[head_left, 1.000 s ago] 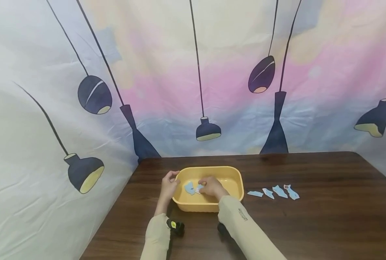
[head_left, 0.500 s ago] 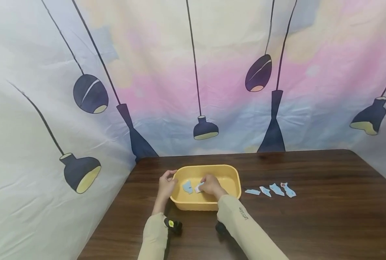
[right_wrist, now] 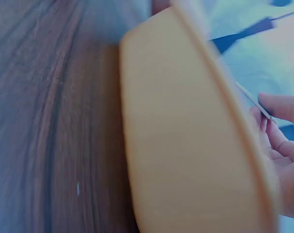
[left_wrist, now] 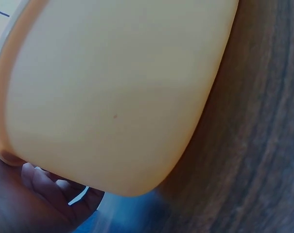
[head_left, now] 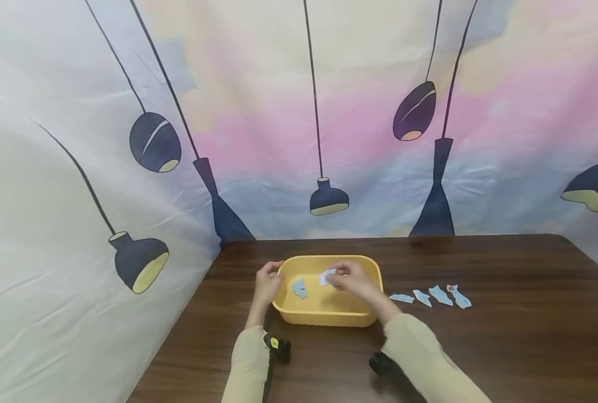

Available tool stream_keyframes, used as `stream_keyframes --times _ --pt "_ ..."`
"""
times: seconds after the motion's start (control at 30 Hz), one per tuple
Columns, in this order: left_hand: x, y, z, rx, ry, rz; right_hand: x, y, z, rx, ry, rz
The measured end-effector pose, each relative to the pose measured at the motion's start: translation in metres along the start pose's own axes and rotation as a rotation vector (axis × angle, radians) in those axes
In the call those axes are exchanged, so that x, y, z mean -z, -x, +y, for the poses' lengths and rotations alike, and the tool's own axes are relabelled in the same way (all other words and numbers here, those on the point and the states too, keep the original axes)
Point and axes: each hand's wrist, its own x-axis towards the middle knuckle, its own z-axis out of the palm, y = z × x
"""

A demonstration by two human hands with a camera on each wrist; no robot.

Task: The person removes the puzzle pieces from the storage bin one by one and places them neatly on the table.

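A yellow plastic basin (head_left: pixel 329 319) stands on the table. My left hand (head_left: pixel 267 285) grips its left rim, and in the left wrist view the curled fingers (left_wrist: pixel 49 187) show beside the basin's end. Over the inside of the basin, my right hand (head_left: pixel 354 281) pinches a thin, irregular light-blue and white card piece (head_left: pixel 326 277) between thumb and fingers. The right wrist view shows this card piece (right_wrist: pixel 252 100) edge-on, held above the rim. Another light-blue card piece (head_left: pixel 299 288) lies on the basin floor, left of the right hand.
Several similar light-blue card pieces (head_left: pixel 441 295) lie in a row on the brown wooden table (head_left: pixel 520 336), right of the basin. Behind the table hangs a cloth backdrop (head_left: pixel 273 140) printed with lamps. Each wrist wears a black camera (head_left: pixel 281 348).
My right hand has lifted the card piece off the basin floor and shifted right with it. My left hand stays at the rim. The head view has swung slightly.
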Motion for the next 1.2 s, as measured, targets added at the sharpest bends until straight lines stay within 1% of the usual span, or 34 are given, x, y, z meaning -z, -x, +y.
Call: stream_keyframes --times 0.1,0.2,0.37,0.5,0.6,0.67,0.73,0.83,0.93,1.07,1.2 --pt "-0.002 0.0 -0.002 -0.004 0.0 -0.013 0.027 0.018 -0.001 -0.009 -0.018 0.036" --pt "-0.001 0.0 -0.003 0.01 0.012 -0.009 0.048 0.032 0.001 -0.035 -0.032 0.085" --pt "0.0 -0.002 0.0 0.015 -0.004 0.017 0.087 0.047 0.003 -0.061 -0.052 0.16" --pt "-0.001 -0.002 0.001 0.022 -0.009 0.011 0.128 0.06 0.006 -0.051 -0.098 0.223" --pt "-0.002 -0.001 0.0 0.033 -0.006 -0.011 0.157 0.072 0.009 -0.055 -0.069 0.289" --pt "-0.001 0.0 -0.001 0.037 -0.007 -0.014 0.171 0.079 0.01 -0.072 -0.04 0.326" --pt "0.0 0.0 0.0 0.035 -0.013 -0.008 0.182 0.085 0.012 -0.084 -0.028 0.351" --pt "0.001 0.0 0.001 0.037 -0.02 0.003 0.195 0.09 0.015 -0.092 -0.057 0.372" --pt "0.001 -0.001 0.002 0.044 -0.018 0.0 0.208 0.093 0.02 -0.097 -0.077 0.397" --pt "-0.001 -0.002 0.001 0.04 -0.02 -0.012 0.223 0.1 0.032 -0.146 0.02 0.428" --pt "-0.002 -0.001 -0.002 0.049 -0.036 -0.012 0.231 0.104 0.049 -0.215 0.151 0.436"
